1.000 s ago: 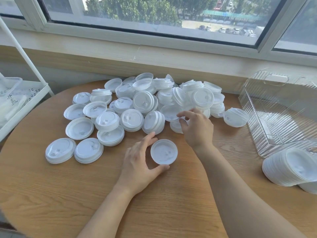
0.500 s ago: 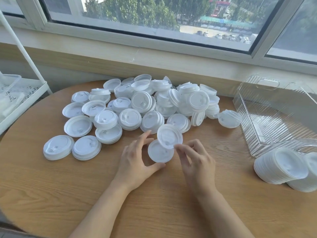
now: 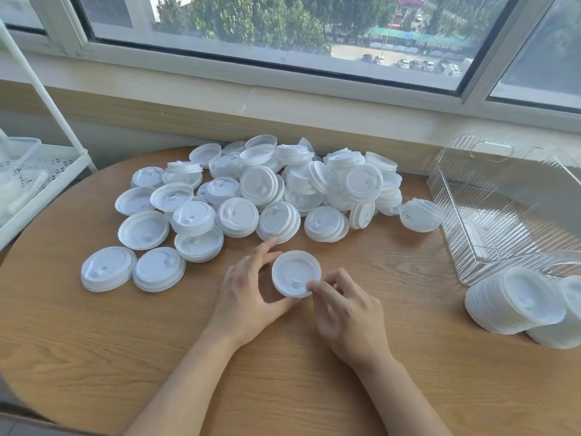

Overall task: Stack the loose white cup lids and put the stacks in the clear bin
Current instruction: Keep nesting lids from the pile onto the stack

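At the lower centre of the frame a small stack of round white plastic cup lids (image 3: 296,273) sits on the round wooden table (image 3: 94,357), held between both hands. The left hand (image 3: 248,297) cups the stack's left side, fingers curved along the far rim and thumb against the near edge. The right hand (image 3: 344,313) pinches the stack's lower right rim with curled fingertips. Above them, across the middle of the frame, a heap of loose white plastic cup lids (image 3: 261,190) spreads over the table, some flat, some tilted on edge. At the right edge stands the clear ribbed plastic bin (image 3: 490,196); what it holds cannot be told. Just below the bin, long stacks of white lids (image 3: 515,302) lie on their sides on the table. A white wire shelf (image 3: 41,171) shows at the upper left.
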`<act>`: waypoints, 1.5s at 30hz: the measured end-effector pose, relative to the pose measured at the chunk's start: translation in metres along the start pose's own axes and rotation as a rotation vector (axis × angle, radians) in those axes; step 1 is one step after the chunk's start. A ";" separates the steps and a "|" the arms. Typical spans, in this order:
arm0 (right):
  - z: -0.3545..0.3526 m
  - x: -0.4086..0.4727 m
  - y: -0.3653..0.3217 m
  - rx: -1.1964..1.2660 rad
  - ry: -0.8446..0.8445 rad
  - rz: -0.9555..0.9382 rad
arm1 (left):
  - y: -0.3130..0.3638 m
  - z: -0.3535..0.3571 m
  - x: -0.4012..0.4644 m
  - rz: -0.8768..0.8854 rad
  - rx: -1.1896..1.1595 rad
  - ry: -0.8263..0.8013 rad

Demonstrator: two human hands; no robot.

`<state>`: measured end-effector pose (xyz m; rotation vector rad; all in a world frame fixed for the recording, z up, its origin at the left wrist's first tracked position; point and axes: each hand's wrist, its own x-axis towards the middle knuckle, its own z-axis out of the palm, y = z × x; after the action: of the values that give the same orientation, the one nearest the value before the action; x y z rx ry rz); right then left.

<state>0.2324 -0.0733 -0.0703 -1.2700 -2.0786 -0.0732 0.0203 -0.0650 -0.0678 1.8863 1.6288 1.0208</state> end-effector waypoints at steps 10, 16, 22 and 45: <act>0.005 0.009 0.008 0.085 -0.220 0.299 | 0.002 0.001 0.000 0.019 0.070 -0.002; 0.007 0.009 0.010 0.072 -0.219 0.314 | 0.002 0.003 0.001 0.025 0.115 -0.002; 0.005 0.012 0.012 0.095 -0.243 0.332 | 0.003 0.002 0.001 0.027 0.125 -0.007; 0.030 0.081 0.047 -0.084 -0.063 0.531 | -0.003 0.006 0.004 -0.033 0.107 0.037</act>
<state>0.2311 0.0244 -0.0596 -1.8537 -1.7374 0.1209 0.0230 -0.0595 -0.0727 1.9125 1.7624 0.9786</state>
